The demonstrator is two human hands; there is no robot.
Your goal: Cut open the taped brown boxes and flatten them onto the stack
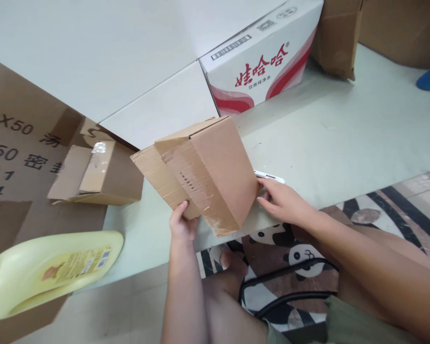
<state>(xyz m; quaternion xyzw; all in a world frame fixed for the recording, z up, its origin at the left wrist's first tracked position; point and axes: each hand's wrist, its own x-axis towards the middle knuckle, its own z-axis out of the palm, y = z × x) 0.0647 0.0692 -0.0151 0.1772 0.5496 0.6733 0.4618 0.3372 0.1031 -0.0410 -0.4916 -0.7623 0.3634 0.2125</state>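
Note:
A small brown cardboard box (209, 172), with torn tape marks on its side and its flaps open toward the back, is held tilted above the pale floor. My left hand (182, 222) grips its lower left edge from below. My right hand (283, 203) holds its right bottom corner with the fingers spread along the side. A thin white object (270, 177) lies on the floor just behind the box, partly hidden by it.
Another small open cardboard box (96, 174) lies to the left on a large flattened carton (17, 143). A pale yellow bottle (50, 270) lies at the lower left. A white and red printed carton (263, 62) stands behind, with brown boxes (338, 38) at the upper right.

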